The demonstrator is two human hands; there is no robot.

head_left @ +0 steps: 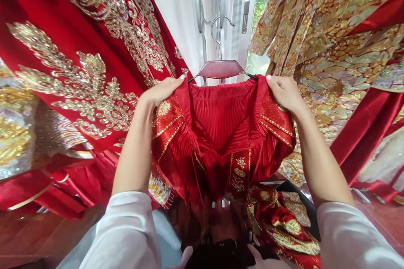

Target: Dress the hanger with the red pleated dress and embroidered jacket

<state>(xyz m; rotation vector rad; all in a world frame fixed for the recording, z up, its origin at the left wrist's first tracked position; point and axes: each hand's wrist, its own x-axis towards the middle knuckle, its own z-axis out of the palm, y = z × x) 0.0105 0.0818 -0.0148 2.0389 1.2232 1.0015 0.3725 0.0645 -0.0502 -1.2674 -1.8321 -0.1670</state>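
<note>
A red pleated dress point(221, 113) with gold-trimmed shoulder pieces hangs on a dark red hanger point(222, 69) in front of me. My left hand point(162, 90) grips its left shoulder, thumb on top near the hanger's end. On the opposite shoulder, my right hand point(284, 92) is closed the same way, thumb along the neckline edge. The fingers of both hands are mostly hidden behind the cloth. The hanger's metal hook point(216, 29) rises close to a grey metal bracket point(221, 8); whether they touch, I cannot tell.
A red gown with gold beadwork point(91, 71) hangs at left. Gold patterned garments point(331, 50) fill the right side. Folded red and gold cloth point(287, 227) lies low at right, above a dark wooden floor point(217, 222). A white curtain point(175, 4) hangs behind.
</note>
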